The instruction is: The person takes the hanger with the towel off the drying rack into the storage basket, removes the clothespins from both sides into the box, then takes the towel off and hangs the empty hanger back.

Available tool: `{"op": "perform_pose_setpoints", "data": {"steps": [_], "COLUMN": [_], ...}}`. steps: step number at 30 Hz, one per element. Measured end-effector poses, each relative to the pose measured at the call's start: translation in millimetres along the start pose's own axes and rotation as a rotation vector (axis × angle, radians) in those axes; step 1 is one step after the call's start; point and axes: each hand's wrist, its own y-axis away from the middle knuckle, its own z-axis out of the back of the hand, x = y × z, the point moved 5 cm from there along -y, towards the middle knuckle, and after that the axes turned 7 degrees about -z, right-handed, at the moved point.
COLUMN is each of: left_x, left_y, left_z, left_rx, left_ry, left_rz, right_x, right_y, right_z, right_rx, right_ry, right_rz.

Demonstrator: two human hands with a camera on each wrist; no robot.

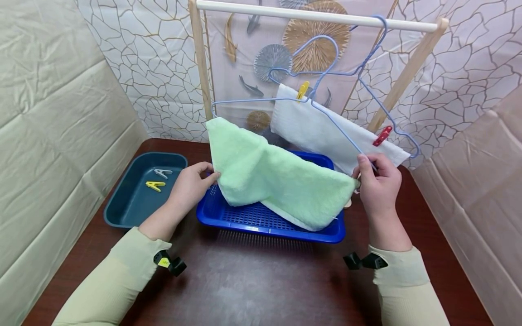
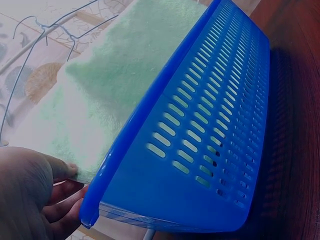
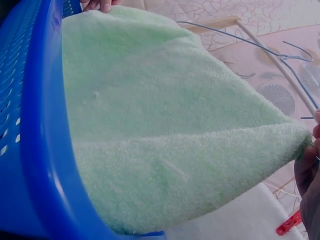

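A pale green towel [image 1: 281, 176] hangs draped below a light blue wire hanger [image 1: 261, 99], its folds sagging over a blue plastic basket [image 1: 244, 222]. My left hand [image 1: 191, 183] pinches the towel's left edge between thumb and fingers, beside the basket's rim in the left wrist view. With my right hand [image 1: 379, 181] I grip the hanger's right end together with the towel's right corner. The hanger's hook points up, free of the rod. Part of its lower bar is hidden behind the towel.
Behind stands a wooden rack with a white rod [image 1: 318, 17]. A second blue hanger [image 1: 369, 59] hooks over it, carrying a white cloth [image 1: 314, 127] held by a yellow clip [image 1: 302, 90] and a red clip [image 1: 382, 136]. At left, a teal tray [image 1: 130, 199] holds two clothespins [image 1: 155, 185].
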Motion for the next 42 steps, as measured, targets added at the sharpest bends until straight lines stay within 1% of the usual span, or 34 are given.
{"op": "perform_pose_setpoints", "data": {"steps": [5,10,12,18,23,30,34,42], "left_x": [0.4,0.3,0.2,-3.2,-8.7,-17.6,-22.5,-31.7], "left_y": [-2.5,-5.1,-6.4,-12.0,-15.5,-21.4,-25.5,-31.5], "left_z": [0.9,3.6,5.3,13.4,22.0,32.7,38.9,49.9], "left_rx": [-0.012,-0.024,-0.029,-0.055,-0.073,-0.091,-0.104,-0.158], "left_ry": [0.023,0.061,0.068,0.082,0.1,0.097,0.096,0.121], "left_rz": [0.004,0.017,0.026,0.019,0.01,0.002,-0.002,-0.019], "right_x": [3,6,6,6,8,13,11,5], "right_y": [0,1,1,1,2,5,5,6], "right_z": [-1,-2,-3,-1,0,0,1,4], "right_rx": [0.014,0.028,0.029,0.032,0.031,0.032,0.032,0.024], "right_ry": [-0.015,-0.015,-0.012,0.004,0.008,-0.021,-0.028,-0.021], "right_rz": [-0.002,0.019,0.027,0.03,0.028,0.025,0.019,0.01]}}
